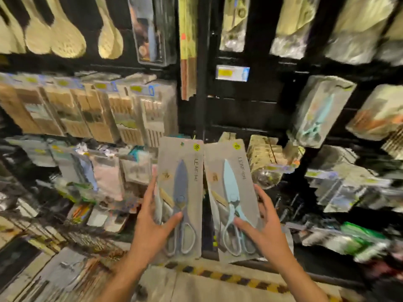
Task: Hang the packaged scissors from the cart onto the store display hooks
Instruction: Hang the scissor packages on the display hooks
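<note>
The left hand [152,221] grips the grey scissors pack [181,192], thumb across its front; the right hand [263,225] grips the pale blue scissors pack [231,192] likewise; both packs upright, edges touching, at six o'clock below the black display rack [239,114]

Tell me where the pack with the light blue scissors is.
In the head view, right of centre: the right hand holds the light blue scissors pack beside the grey scissors pack in the left hand.

Both grey card scissor packs carry yellow round stickers: the left pack's scissors [180,205] are dusty grey-blue, the right pack's scissors [234,205] pale mint. Black-and-yellow striped tape [229,277] edges the beige floor; cream wooden spoons [65,40] hang on the black display wall [250,110].
</note>
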### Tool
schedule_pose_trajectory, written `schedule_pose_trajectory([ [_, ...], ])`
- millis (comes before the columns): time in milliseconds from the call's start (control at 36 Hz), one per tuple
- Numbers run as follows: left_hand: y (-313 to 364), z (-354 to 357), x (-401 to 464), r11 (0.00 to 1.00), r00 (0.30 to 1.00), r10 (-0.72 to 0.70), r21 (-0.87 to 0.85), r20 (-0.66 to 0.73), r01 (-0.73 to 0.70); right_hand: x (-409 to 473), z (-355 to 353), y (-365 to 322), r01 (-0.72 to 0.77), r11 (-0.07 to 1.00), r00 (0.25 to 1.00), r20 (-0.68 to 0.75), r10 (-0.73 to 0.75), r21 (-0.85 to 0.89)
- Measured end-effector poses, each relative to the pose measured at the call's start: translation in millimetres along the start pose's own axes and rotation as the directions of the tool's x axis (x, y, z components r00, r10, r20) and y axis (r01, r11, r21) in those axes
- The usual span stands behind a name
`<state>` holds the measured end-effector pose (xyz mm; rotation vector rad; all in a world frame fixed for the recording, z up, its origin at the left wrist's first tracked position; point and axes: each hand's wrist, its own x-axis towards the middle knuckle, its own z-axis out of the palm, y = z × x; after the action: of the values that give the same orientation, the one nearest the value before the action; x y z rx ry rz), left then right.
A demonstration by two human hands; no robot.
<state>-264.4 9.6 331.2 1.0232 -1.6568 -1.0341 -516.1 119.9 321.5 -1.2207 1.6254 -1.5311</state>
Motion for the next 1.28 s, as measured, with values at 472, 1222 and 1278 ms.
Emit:
schedule_pose_trajectory([
  [472,99.0,146.2,15.5,0.983,0.982,0.157,-0.112,0.107,-0.145,-7.3,-168.1,-13.4,0.059,0.998,0.977,-0.202,-0.062,-0.022],
  [1222,115.2,263.6,145.6,0.958,0.934,0.245,-0.215,0.260,-0.191,93.1,-257.2,0.0,0.073,0.994,0.896,-0.433,-0.099,-0.076],
  [1278,118.6,273.2,154.1,0.957,0.934,0.248,-0.214,0.255,-0.196,106.8,-266.1,1.7,0.078,0.994,0.899,-0.427,-0.102,-0.073],
])
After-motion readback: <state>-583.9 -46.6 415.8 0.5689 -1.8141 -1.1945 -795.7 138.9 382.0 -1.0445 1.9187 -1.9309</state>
